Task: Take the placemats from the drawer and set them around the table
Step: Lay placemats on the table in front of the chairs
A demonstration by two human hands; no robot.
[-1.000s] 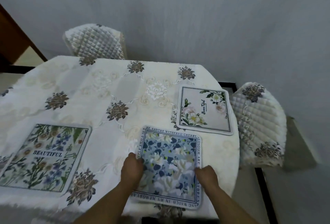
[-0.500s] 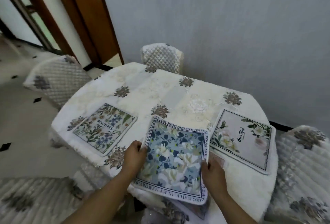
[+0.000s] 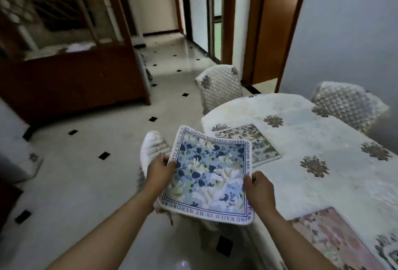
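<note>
Two grips, left (image 3: 159, 170) and right (image 3: 259, 190), I note clamped on opposite edges of the blue placemat (image 3: 210, 176), held off the counter (image 3: 323, 140) edge.

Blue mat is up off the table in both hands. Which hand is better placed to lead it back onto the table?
Probably the right hand: it grips the blue placemat on the edge nearest the table. The left hand holds the far edge, out over the floor.

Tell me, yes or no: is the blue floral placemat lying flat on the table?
No: both hands hold the blue floral placemat in the air, off the table's edge.
</note>
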